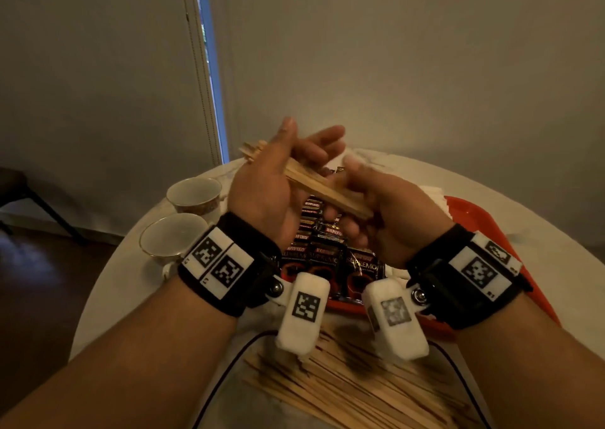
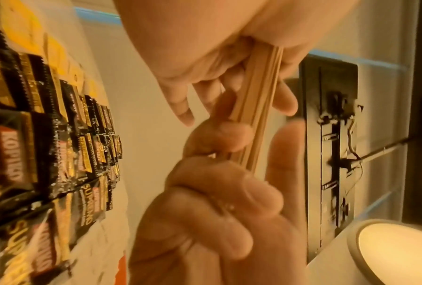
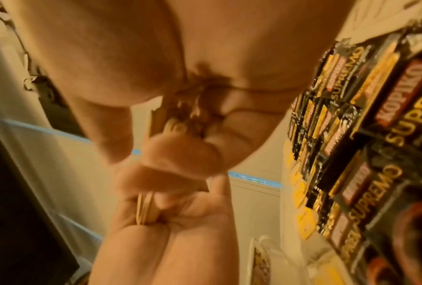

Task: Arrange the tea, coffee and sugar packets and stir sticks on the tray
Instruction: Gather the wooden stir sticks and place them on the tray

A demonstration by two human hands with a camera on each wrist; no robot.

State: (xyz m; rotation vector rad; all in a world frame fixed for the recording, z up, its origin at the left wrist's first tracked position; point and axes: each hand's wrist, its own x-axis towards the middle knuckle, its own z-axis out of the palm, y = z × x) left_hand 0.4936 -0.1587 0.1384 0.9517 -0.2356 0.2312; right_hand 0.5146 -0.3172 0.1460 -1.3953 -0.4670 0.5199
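**Stir sticks held above tray**

A bundle of stir sticks (image 1: 314,184) is grasped by both hands above the red tray (image 1: 471,212). The left hand (image 1: 271,186) cradles 1 end, fingers loosely curled; the right hand (image 1: 386,212) pinches the other. Coffee packets (image 1: 327,258) lie in rows on the tray. Loose sticks (image 1: 360,386) are spread along the table's near edge; 2 cups (image 1: 193,192) sit at its left edge.

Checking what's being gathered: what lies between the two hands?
A bundle of wooden stir sticks spans the gap, with the left hand and right hand gripping opposite ends. The head view shows it.
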